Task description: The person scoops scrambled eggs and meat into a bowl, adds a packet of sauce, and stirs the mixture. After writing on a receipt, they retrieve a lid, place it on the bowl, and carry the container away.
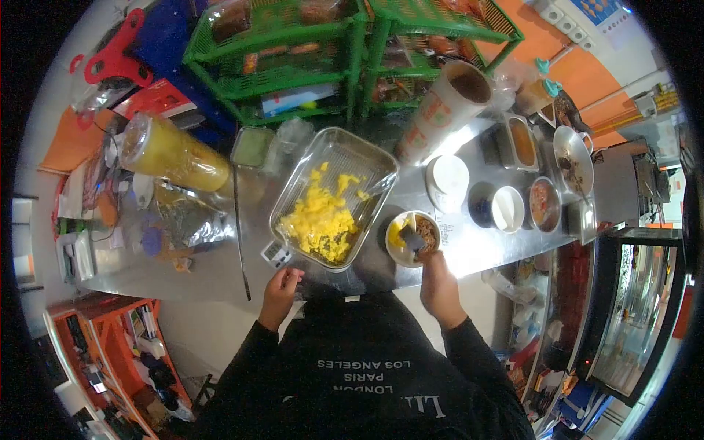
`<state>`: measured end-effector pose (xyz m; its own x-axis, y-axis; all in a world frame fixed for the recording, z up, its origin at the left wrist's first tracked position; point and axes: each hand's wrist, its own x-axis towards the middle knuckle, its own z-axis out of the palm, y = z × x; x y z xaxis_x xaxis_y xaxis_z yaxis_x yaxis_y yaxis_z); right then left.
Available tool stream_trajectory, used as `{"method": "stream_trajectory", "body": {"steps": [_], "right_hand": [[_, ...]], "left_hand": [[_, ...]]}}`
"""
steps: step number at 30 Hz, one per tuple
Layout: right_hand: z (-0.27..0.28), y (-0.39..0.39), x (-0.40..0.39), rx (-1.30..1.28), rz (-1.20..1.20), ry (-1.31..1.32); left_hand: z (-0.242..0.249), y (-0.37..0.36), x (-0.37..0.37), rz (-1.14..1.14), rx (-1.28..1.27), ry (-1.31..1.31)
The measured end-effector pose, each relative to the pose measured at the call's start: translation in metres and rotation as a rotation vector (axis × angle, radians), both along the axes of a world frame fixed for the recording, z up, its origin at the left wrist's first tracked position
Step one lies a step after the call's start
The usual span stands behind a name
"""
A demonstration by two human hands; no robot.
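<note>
My right hand (440, 287) is closed around the handle of a dark, flat-ended utensil (413, 240). Its end rests inside a small white bowl (391, 251) near the front of the steel table. Crumbled brown food (427, 232) fills the bowl's right side, and some yellow food lies on its left. My left hand (280, 299) is at the table's front edge with its fingers curled and nothing visible in them. Just beyond it is a small digital display (276, 254), beside a steel tray (381, 158) holding a heap of yellow scrambled egg (323, 220).
Green crates (293, 84) stand along the back. A tall paper cup stack (444, 110) and white round lids (448, 176) are right of the tray. Farther right are steel food containers (522, 143). A wrapped yellow cylinder (176, 154) lies at the left.
</note>
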<state>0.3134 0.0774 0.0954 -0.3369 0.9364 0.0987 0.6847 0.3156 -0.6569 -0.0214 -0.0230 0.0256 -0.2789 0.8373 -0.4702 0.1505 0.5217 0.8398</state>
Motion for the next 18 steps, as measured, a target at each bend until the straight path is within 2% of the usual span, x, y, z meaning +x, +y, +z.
{"method": "stream_trajectory", "body": {"steps": [5,8,12,17,18], "right_hand": [[-0.007,-0.016,-0.011,-0.031,0.085,-0.259],[-0.012,-0.003,-0.018,0.043,0.063,-0.269],[-0.011,0.002,-0.022,0.021,0.016,-0.281],[-0.011,0.011,-0.019,-0.039,-0.037,-0.279],[-0.012,0.014,-0.018,0.012,-0.044,-0.26]], "left_hand": [[0.001,-0.002,-0.003,0.019,-0.021,0.034],[0.013,0.001,-0.002,0.014,-0.032,0.033],[0.016,0.002,-0.004,0.013,-0.054,0.018],[-0.018,-0.016,-0.017,0.02,0.078,-0.067],[-0.015,-0.015,-0.017,0.007,0.101,-0.071]]}}
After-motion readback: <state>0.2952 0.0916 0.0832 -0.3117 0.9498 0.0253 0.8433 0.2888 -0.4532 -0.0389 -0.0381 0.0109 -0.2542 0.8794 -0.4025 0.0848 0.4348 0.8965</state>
